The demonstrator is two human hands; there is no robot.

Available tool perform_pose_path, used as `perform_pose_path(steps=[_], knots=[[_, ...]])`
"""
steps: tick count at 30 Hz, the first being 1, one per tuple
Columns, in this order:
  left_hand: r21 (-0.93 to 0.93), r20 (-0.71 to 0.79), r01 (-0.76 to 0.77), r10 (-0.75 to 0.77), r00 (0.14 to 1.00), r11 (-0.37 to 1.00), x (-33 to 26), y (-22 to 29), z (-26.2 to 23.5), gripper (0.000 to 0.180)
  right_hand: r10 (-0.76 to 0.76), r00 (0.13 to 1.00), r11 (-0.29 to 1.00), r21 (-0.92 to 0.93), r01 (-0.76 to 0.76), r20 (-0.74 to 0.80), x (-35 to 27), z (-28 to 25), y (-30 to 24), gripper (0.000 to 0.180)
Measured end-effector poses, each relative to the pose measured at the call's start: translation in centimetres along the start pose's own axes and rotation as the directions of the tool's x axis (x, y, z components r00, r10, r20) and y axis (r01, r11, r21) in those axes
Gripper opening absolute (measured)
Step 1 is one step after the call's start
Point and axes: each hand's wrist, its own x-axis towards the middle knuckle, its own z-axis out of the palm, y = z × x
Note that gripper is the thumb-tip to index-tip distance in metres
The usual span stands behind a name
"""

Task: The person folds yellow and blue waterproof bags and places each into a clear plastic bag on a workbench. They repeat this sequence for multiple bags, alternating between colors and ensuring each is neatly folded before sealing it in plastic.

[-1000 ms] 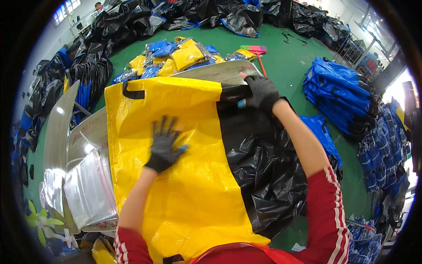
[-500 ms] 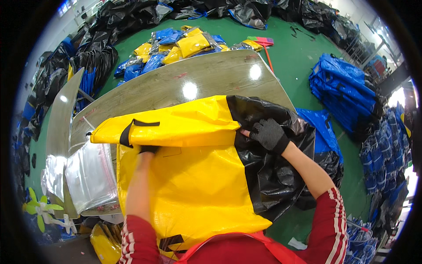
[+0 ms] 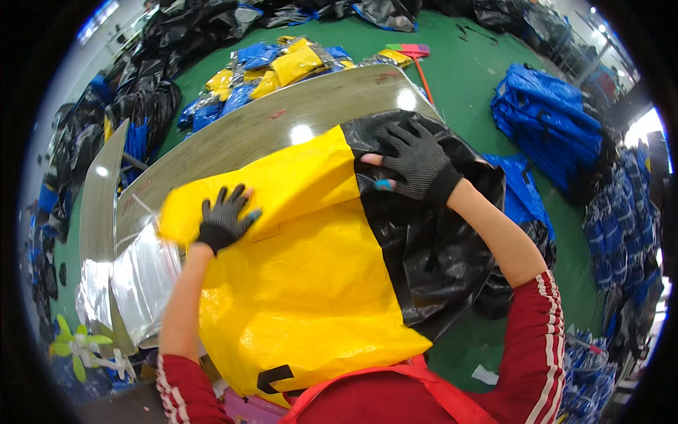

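A large yellow and black woven-plastic bag [image 3: 304, 283] lies across the table and hangs over its near edge, its yellow part on the left. The black part [image 3: 424, 261] is crumpled on the right. My left hand [image 3: 226, 220], in a dark dotted fingerless-tipped glove, rests open with spread fingers on the yellow fold. Near the far edge, my right hand [image 3: 417, 161], gloved alike, lies open on the black part, close to the seam between the colours. A black strap mark [image 3: 274, 379] shows at the bag's near edge.
Clear plastic sleeves [image 3: 145, 279] lie at the table's left side. Beyond the wood-look table [image 3: 332, 99] are packed yellow and blue bundles [image 3: 282, 67] and a red-handled broom [image 3: 421, 74]. Blue bags [image 3: 544, 134] stand on the right. A small green fan [image 3: 79, 344] is at lower left.
My left hand has come out from beneath the yellow fold and now presses on top of it. The fold's black strap is out of sight. My right hand has moved farther away and spread.
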Motion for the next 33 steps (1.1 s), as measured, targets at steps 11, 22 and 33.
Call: perform_pose_path(steps=[11,22,33], knots=[[-0.27,-0.53,-0.492,0.299,0.793,0.828,6.2,12.4,-2.4,0.06,0.058,0.683,0.966,0.131,-0.222,0.728,1.6,0.8,-1.1,0.081],[-0.045,-0.416,-0.482,0.422,0.805,0.875,6.9,14.8,2.6,0.072,0.225,0.897,0.946,0.134,-0.294,0.38,-4.2,3.3,5.6,0.075],[-0.07,-0.521,-0.838,0.696,0.494,0.542,3.5,29.7,-3.7,0.073,0.092,0.979,0.953,0.268,-0.14,0.183,-21.9,-7.7,-10.0,0.04]])
